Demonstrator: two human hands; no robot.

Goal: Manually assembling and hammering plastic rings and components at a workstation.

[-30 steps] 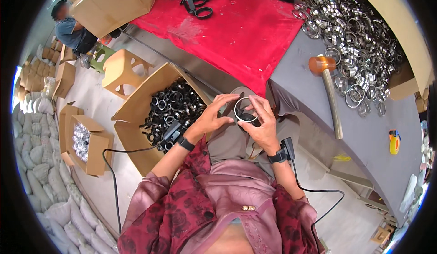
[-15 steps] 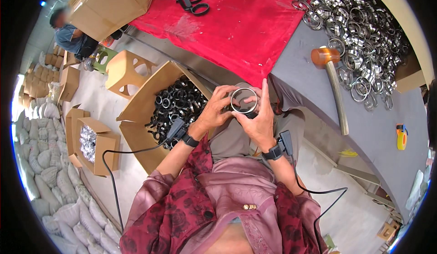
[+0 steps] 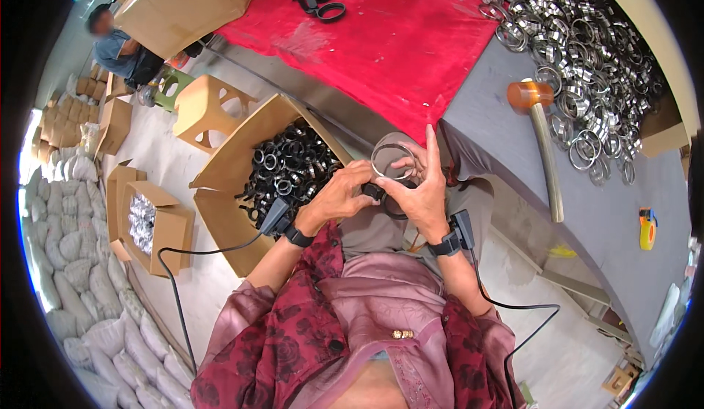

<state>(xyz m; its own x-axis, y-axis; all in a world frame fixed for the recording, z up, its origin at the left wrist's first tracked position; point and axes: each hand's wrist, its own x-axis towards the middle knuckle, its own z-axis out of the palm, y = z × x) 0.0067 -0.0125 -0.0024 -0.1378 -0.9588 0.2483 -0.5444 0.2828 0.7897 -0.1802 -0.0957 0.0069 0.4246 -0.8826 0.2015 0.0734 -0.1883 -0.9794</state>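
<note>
Above my lap, my right hand (image 3: 419,202) grips a shiny metal ring (image 3: 375,170) between its thumb and curled fingers, with the index finger stretched out. Just below that ring shows a black ring part (image 3: 393,206), partly hidden by my hands. My left hand (image 3: 339,195) is closed, pinching a dark tab that seems to belong to the black part. Whether the two rings touch is hidden. An open carton of black ring parts (image 3: 275,170) stands beside my left hand.
On the grey table (image 3: 499,115) lie a mallet (image 3: 544,152), a heap of metal rings (image 3: 587,64) and a yellow-orange tape measure-like item (image 3: 647,229). Black rings (image 3: 331,11) rest on the red cloth (image 3: 367,49). A stool (image 3: 209,108) and a seated person (image 3: 117,49) are at far left.
My left hand has shifted lower, its fingers now closed on the dark tab. The black part shows lower, below the metal ring. The whole view has shifted slightly.
</note>
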